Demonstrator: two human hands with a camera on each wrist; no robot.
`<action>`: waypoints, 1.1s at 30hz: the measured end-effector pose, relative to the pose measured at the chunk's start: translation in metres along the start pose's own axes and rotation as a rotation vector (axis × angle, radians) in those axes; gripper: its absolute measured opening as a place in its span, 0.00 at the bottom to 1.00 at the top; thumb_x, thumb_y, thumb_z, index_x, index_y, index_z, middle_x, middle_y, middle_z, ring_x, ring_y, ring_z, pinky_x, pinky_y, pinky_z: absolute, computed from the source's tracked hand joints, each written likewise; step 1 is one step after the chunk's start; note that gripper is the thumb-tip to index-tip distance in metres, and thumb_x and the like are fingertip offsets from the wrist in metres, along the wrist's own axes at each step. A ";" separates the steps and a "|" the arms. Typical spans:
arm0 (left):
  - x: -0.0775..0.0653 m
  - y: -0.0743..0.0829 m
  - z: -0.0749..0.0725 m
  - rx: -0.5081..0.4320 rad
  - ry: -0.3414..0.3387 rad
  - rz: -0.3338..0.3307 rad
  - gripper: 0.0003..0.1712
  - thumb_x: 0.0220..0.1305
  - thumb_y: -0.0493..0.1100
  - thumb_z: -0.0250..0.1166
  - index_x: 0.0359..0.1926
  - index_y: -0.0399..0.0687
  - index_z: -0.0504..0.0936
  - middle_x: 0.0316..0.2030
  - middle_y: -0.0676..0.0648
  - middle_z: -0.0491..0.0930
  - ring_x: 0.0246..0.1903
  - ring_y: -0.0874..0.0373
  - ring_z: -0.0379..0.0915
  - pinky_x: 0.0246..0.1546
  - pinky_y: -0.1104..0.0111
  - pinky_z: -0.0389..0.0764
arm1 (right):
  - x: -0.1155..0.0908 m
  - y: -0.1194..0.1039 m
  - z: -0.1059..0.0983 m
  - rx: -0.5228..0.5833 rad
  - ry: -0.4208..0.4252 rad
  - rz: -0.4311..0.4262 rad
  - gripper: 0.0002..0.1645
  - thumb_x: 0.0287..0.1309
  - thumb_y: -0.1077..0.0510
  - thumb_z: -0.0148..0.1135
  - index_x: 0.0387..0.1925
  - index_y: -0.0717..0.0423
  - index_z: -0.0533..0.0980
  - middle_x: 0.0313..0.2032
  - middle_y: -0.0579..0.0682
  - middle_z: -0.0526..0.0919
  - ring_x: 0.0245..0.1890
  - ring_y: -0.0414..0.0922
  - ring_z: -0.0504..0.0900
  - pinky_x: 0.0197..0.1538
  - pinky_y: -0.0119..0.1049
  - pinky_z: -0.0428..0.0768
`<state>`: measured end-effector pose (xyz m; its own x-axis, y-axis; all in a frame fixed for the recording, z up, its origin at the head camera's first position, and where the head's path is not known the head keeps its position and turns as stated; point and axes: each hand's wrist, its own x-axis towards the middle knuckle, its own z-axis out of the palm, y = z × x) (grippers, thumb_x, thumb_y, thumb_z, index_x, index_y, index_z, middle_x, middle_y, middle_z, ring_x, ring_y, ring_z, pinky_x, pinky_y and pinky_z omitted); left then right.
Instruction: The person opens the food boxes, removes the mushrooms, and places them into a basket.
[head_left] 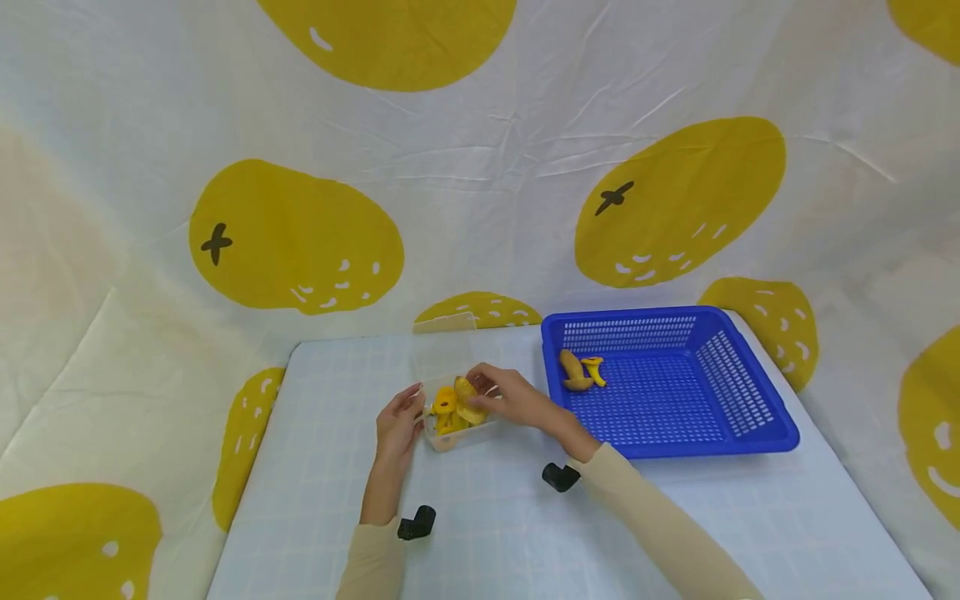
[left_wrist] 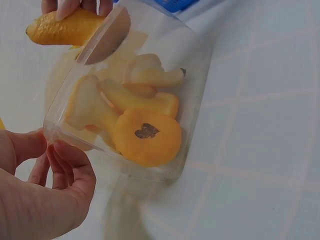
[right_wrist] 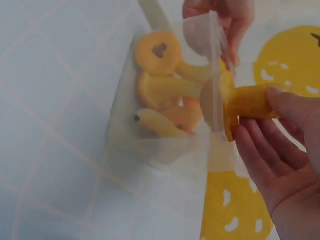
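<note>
A clear plastic box [head_left: 480, 432] stands on the table with its lid [head_left: 444, 342] raised at the back. My left hand [head_left: 399, 423] pinches the box's rim at the left, thumb and fingers meeting at its corner in the left wrist view. Inside lie several yellow mushrooms, one with a dark mark on its round cap [left_wrist: 148, 137]. Over the opening, my right hand [head_left: 516, 395] grips a brownish-yellow mushroom [right_wrist: 250, 101] by its stem, between thumb and fingers. This mushroom's cap points into the box and is partly below the rim.
To the right sits a blue plastic basket [head_left: 660, 451]. At its left end lie a brown mushroom [head_left: 572, 367] and a smaller yellow mushroom [head_left: 595, 371]. A pale checked cloth [head_left: 480, 533] covers the table, and a white curtain with yellow fruit shapes [head_left: 480, 200] hangs behind.
</note>
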<state>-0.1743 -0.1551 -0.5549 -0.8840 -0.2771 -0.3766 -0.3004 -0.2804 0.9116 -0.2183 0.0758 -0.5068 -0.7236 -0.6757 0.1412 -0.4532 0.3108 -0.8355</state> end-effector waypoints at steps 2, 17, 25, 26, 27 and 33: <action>0.001 0.000 0.000 0.005 0.003 -0.009 0.22 0.74 0.39 0.64 0.66 0.40 0.78 0.43 0.51 0.77 0.42 0.55 0.74 0.35 0.72 0.76 | -0.002 0.001 -0.005 0.050 0.036 0.024 0.19 0.72 0.59 0.63 0.59 0.60 0.73 0.52 0.56 0.83 0.51 0.50 0.83 0.55 0.40 0.82; -0.001 0.001 0.000 0.006 0.007 -0.022 0.24 0.73 0.42 0.65 0.67 0.40 0.77 0.41 0.53 0.77 0.40 0.56 0.75 0.32 0.74 0.75 | -0.017 0.004 -0.035 0.303 0.232 0.126 0.28 0.70 0.64 0.63 0.67 0.60 0.66 0.56 0.64 0.76 0.47 0.55 0.85 0.48 0.48 0.86; 0.001 0.001 0.001 0.018 0.008 -0.022 0.24 0.74 0.41 0.65 0.67 0.41 0.77 0.43 0.52 0.78 0.40 0.55 0.74 0.30 0.75 0.74 | -0.032 0.004 -0.055 0.415 0.277 0.146 0.29 0.70 0.68 0.61 0.69 0.63 0.63 0.55 0.69 0.74 0.46 0.59 0.85 0.47 0.50 0.85; 0.001 0.000 0.001 0.017 0.005 -0.020 0.24 0.74 0.41 0.65 0.67 0.40 0.77 0.43 0.51 0.78 0.40 0.56 0.74 0.30 0.75 0.74 | -0.035 0.004 -0.058 0.427 0.283 0.149 0.29 0.70 0.68 0.61 0.69 0.63 0.63 0.55 0.69 0.74 0.46 0.59 0.85 0.47 0.50 0.85; 0.000 0.000 0.001 0.016 0.004 -0.020 0.24 0.74 0.41 0.65 0.67 0.40 0.77 0.44 0.51 0.78 0.40 0.56 0.74 0.31 0.75 0.74 | -0.038 0.004 -0.061 0.440 0.287 0.147 0.30 0.70 0.69 0.60 0.69 0.64 0.63 0.55 0.70 0.74 0.45 0.58 0.85 0.48 0.51 0.85; 0.002 0.000 0.000 0.018 0.010 -0.025 0.23 0.74 0.42 0.65 0.67 0.41 0.78 0.45 0.50 0.78 0.41 0.54 0.74 0.32 0.75 0.75 | -0.054 0.006 -0.077 0.444 0.322 0.175 0.29 0.70 0.68 0.61 0.68 0.66 0.64 0.54 0.72 0.74 0.45 0.55 0.85 0.49 0.51 0.85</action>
<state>-0.1759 -0.1555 -0.5551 -0.8722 -0.2798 -0.4012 -0.3293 -0.2705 0.9046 -0.2221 0.1658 -0.4785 -0.9216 -0.3805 0.0774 -0.1009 0.0422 -0.9940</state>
